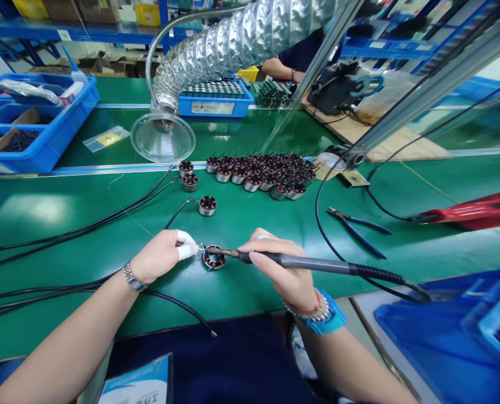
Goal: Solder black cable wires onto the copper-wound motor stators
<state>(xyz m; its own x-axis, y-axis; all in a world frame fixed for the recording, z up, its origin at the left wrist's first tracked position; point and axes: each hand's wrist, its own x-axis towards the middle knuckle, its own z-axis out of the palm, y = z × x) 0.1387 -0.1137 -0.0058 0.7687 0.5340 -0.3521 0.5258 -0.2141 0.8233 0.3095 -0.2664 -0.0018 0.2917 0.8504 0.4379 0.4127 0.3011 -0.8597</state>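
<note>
A small round motor stator (pixel 214 258) with copper windings lies on the green mat (pixel 64 207) in front of me. My right hand (pixel 281 266) is closed round a soldering iron (pixel 317 264), its tip touching the stator's top edge. My left hand (pixel 163 255), with white cots on its fingertips, pinches a thin solder wire (pixel 127 213) and feeds its end to the same spot.
Several stators (pixel 266 174) are grouped behind, with three more (pixel 207 205) set apart on black cables. Blue pliers (pixel 357 227) and a red tool (pixel 477 210) lie right. A fume duct with a clear hood (pixel 163 137) hangs ahead. Blue bins (pixel 35 123) stand left. Another person's arm (pixel 277 68) works far back.
</note>
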